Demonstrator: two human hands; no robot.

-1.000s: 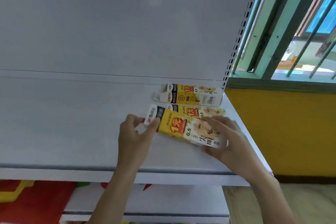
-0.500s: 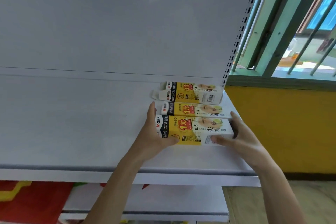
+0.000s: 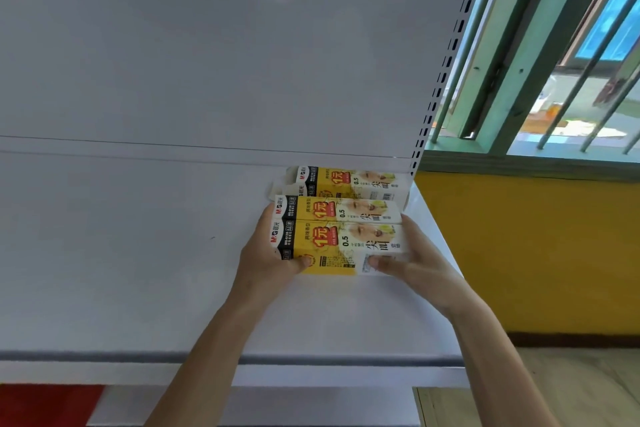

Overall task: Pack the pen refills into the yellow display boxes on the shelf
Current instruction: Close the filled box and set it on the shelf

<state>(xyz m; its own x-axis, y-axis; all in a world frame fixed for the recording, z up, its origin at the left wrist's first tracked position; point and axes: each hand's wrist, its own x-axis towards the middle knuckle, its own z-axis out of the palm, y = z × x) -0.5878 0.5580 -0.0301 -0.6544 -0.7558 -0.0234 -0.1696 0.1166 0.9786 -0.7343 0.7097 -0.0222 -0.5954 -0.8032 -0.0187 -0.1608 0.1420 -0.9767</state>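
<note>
**Squarely held: the front box is lined up with the row**

Here the left hand (image 3: 268,260) cups the black-and-white end of the nearest yellow display box (image 3: 337,248), thumb pressed onto its lower front face and the other fingers out of sight behind the end — a grip that looks meant to stop the box sliding leftward while it is squared up. Between the two hands the box lies lengthwise on the white shelf (image 3: 138,270), its printed top facing up and its far edge touching the second box (image 3: 337,210). Beyond that one, against the back panel (image 3: 207,62), sits the third box (image 3: 346,180), whose end flap on the left-hand side stands open. The right hand (image 3: 414,262) closes on the white end of the near box, thumb on the front face near the barcode, fingers wrapped round the end. Both hands, then, are clamped on the same box from opposite ends, probably to push it flush with its neighbours.

As for contents, no pen refills show anywhere — the two nearer boxes look closed, so whether they are filled I cannot tell. The open flap on the far box suggests it may yet need closing, though its inside is hidden.
</note>
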